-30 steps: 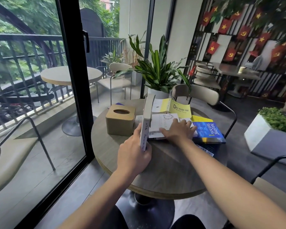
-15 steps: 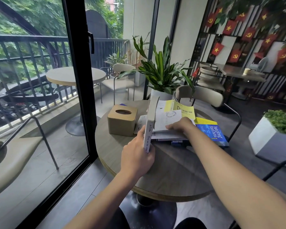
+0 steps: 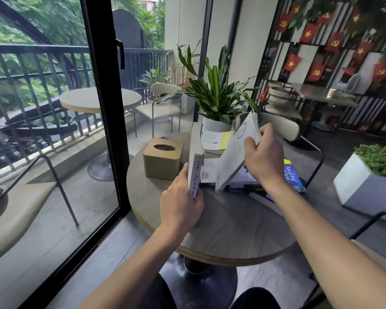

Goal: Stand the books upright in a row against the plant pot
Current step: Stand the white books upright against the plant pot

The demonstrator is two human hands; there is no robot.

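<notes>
On the round wooden table (image 3: 227,224) a white book (image 3: 195,161) stands upright, its far end toward the white plant pot (image 3: 215,126). My left hand (image 3: 181,204) grips its near spine. My right hand (image 3: 264,156) holds a second white book (image 3: 234,152) by its top edge, tilted up off the pile. Beneath lie a flat white book with a barcode (image 3: 207,172), a yellow-and-white book (image 3: 216,139) by the pot and a blue book (image 3: 292,175) at the right.
A tan tissue box (image 3: 163,158) stands left of the upright book. A chair back (image 3: 283,128) is behind the table, a glass door frame (image 3: 105,108) to the left, a white planter (image 3: 361,188) on the floor at right.
My right hand has lifted the top white book from lying flat on the pile to steeply tilted. The left hand keeps hold of the upright book.
</notes>
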